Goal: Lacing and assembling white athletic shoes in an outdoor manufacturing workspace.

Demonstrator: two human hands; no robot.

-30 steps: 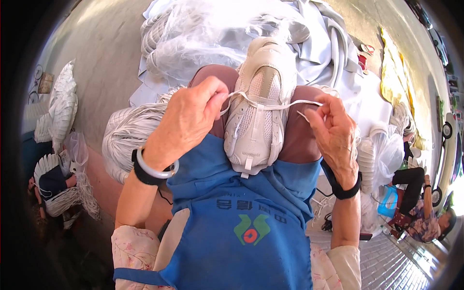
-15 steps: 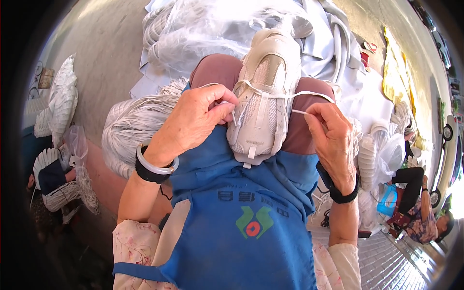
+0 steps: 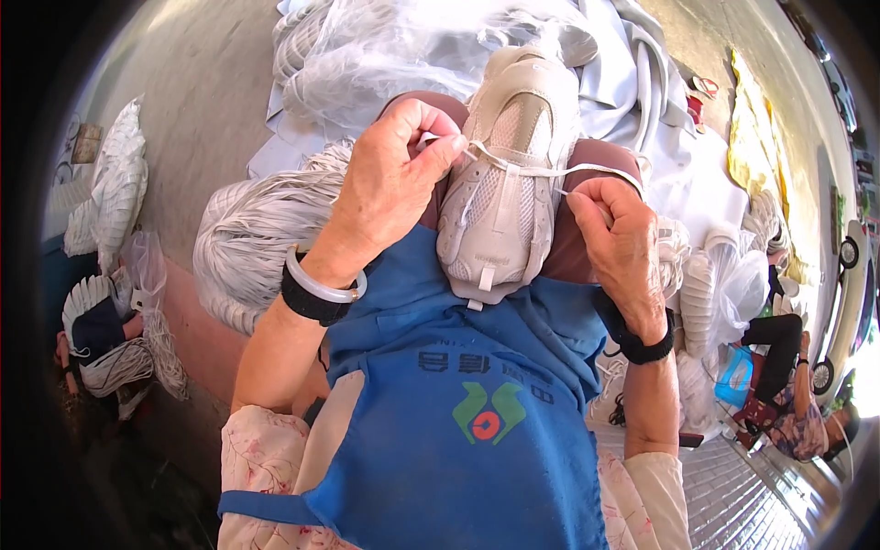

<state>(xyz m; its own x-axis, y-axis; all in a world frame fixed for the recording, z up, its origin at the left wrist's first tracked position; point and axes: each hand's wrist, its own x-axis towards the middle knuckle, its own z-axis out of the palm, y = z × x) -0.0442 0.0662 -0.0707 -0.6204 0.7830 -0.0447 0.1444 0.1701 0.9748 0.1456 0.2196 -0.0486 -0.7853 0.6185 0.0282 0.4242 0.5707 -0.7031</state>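
Note:
An off-white mesh sports shoe (image 3: 495,247) rests on my lap between my knees; its underside is hidden. One pale shoelace (image 3: 587,169) runs across it and out over my right knee. My left hand (image 3: 390,179) is closed in a pinch at the shoe's left edge, with the lace between thumb and forefinger. On the other side, my right hand (image 3: 619,238) pinches a lace tip (image 3: 561,192) just beside the shoe. A blue apron (image 3: 412,467) covers my front.
Bundles of white laces (image 3: 261,238) lie at my left, and more white bundles (image 3: 698,293) at my right. Ahead, clear plastic bags (image 3: 367,69) sit on a grey sheet (image 3: 610,78). Other people (image 3: 797,422) sit at far right and far left. A yellow cloth (image 3: 752,137) lies far right.
My left hand has moved up and to the right, onto the lace by the shoe's edge. My right hand has come slightly nearer the shoe. The shoe has shifted a little.

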